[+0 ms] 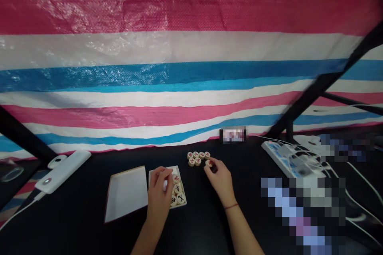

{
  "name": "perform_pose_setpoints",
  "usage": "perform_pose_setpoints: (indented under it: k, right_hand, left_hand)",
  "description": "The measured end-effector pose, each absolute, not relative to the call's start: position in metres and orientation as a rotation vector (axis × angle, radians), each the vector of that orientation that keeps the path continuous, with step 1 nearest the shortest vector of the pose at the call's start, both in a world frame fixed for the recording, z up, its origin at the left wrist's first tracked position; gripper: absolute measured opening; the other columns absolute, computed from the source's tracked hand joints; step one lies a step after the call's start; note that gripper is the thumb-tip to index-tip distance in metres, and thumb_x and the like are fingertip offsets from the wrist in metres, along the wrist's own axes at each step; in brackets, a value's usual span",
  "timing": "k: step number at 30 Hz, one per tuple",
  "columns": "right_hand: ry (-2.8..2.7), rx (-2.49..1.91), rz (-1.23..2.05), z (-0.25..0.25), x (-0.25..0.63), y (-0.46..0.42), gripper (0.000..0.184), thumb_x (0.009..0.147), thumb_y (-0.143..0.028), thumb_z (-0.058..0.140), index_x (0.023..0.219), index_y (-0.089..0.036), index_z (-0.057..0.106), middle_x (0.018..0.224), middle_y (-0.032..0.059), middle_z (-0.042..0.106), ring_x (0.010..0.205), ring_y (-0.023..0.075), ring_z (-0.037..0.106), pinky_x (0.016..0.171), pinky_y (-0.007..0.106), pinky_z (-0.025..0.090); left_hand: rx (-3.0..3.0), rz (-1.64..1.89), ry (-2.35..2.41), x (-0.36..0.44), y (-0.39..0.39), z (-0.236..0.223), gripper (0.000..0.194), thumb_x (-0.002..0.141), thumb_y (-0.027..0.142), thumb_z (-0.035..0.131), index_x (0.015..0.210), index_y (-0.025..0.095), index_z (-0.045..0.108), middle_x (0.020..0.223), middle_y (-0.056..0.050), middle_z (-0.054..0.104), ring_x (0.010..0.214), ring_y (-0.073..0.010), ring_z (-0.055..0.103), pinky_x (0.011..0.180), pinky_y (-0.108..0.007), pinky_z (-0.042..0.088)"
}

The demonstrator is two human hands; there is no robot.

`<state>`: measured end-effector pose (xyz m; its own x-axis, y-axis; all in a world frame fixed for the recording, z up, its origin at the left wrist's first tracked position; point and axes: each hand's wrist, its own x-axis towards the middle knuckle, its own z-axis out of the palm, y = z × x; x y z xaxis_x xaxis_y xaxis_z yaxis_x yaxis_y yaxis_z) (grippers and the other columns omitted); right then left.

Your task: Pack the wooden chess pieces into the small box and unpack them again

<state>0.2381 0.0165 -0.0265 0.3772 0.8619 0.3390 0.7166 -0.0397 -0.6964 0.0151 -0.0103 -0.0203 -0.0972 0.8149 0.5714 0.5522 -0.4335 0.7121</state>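
Observation:
Round Chinese chess pieces (180, 198) with red and black characters lie in a small white box (184, 204). My left hand (160, 185) is over the box's left side, its fingers bent and drawn together; what they hold, if anything, is hidden. Beyond the box, several red-marked pieces (196, 155) sit face up in two rows on the black table. At the right end of the nearer row, my right hand (220, 177) pinches one Chinese chess piece (208, 163) between thumb and fingers. That piece is beside the others, partly covered by the fingertips.
Left of the box lies an open lid (127, 193), white inside. A phone (233, 135) leans at the table's back edge. Power strips stand at left (64, 171) and right (278, 157), with white cables trailing. Striped plastic sheeting (179, 48) hangs behind, between black frame bars.

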Motion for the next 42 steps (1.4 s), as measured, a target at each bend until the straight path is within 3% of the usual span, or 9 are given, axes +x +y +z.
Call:
perform_pose_setpoints:
  k: [4,9,12,15,19,26,32,37,42]
  right_hand:
    - [-1.413,-1.853,0.218,-0.034,0.241,0.017,0.037,0.076,-0.036,0.05,0.101,-0.016,0.068,0.09,0.0071,0.068,0.072,0.0197,0.062,0.069,0.032,0.049]
    - [-1.488,-1.834,0.212,-0.039,0.237,0.018,0.035,0.081,-0.034,0.05,0.107,-0.017,0.067,0.102,0.0087,0.069,0.087,0.0223,0.065,0.074,0.032,0.049]
    - [-1.485,-1.807,0.21,-0.036,0.233,0.017,0.035,0.082,-0.034,0.051,0.109,-0.017,0.066,0.105,0.0102,0.068,0.093,0.0233,0.064,0.078,0.033,0.049]
    - [-1.407,-1.69,0.225,-0.025,0.218,0.01,0.034,0.086,-0.038,0.049,0.105,-0.017,0.066,0.097,0.01,0.067,0.08,0.02,0.063,0.071,0.031,0.05]
    - [-1.569,-1.312,0.512,-0.008,0.182,-0.007,0.026,0.084,-0.033,0.054,0.102,-0.019,0.065,0.084,0.0043,0.066,0.06,0.013,0.055,0.06,0.025,0.049]
    - [-1.723,-1.137,0.521,0.002,0.154,-0.022,0.02,0.08,-0.024,0.058,0.098,-0.019,0.065,0.075,0.0011,0.064,0.062,0.0129,0.057,0.062,0.024,0.049]
    - [-1.385,-1.412,0.331,-0.011,0.191,0.002,0.028,0.083,-0.034,0.053,0.101,-0.017,0.065,0.095,0.0098,0.068,0.071,0.0168,0.06,0.066,0.03,0.051]
    - [-1.22,-1.708,0.268,-0.031,0.231,0.017,0.038,0.078,-0.044,0.055,0.102,-0.016,0.063,0.092,0.0099,0.068,0.076,0.0209,0.061,0.073,0.034,0.05]
    - [-1.328,-1.762,0.247,-0.042,0.236,0.019,0.032,0.08,-0.041,0.053,0.1,-0.017,0.061,0.093,0.0108,0.068,0.085,0.024,0.062,0.079,0.036,0.048]
  left_hand:
    - [1.881,1.489,1.591,0.01,-0.008,-0.019,0.022,0.091,0.03,0.049,0.099,0.02,0.066,0.105,-0.009,0.058,0.069,-0.0127,0.061,0.067,-0.029,0.056]
    - [1.83,1.348,1.578,0.007,-0.012,-0.011,0.033,0.092,0.037,0.047,0.118,0.021,0.059,0.107,-0.009,0.064,0.087,-0.0194,0.065,0.073,-0.031,0.055]
    - [1.822,1.251,1.579,0.01,-0.014,-0.011,0.039,0.092,0.041,0.048,0.125,0.022,0.056,0.089,-0.005,0.065,0.072,-0.0168,0.063,0.064,-0.029,0.054]
    - [1.921,1.193,1.55,0.014,-0.014,-0.015,0.038,0.091,0.04,0.05,0.123,0.023,0.059,0.073,-0.001,0.06,0.063,-0.0156,0.059,0.065,-0.029,0.053]
    - [2.078,1.163,1.491,0.018,-0.016,-0.021,0.037,0.09,0.03,0.051,0.126,0.026,0.058,0.092,-0.006,0.067,0.081,-0.0197,0.063,0.08,-0.035,0.053]
    - [2.237,1.028,1.407,0.017,-0.019,-0.018,0.048,0.088,0.017,0.047,0.134,0.026,0.051,0.101,-0.007,0.068,0.093,-0.0224,0.063,0.084,-0.038,0.052]
    - [2.255,1.153,1.476,0.01,-0.012,-0.015,0.035,0.091,0.027,0.047,0.125,0.023,0.058,0.097,-0.008,0.067,0.091,-0.0221,0.063,0.086,-0.039,0.051]
    - [2.194,1.192,1.522,0.003,-0.008,-0.012,0.027,0.092,0.024,0.046,0.109,0.023,0.066,0.103,-0.007,0.067,0.096,-0.0215,0.062,0.088,-0.038,0.051]
    - [2.219,1.144,1.532,0.004,-0.007,-0.014,0.025,0.091,0.024,0.045,0.101,0.022,0.068,0.095,-0.006,0.069,0.091,-0.022,0.064,0.084,-0.039,0.05]
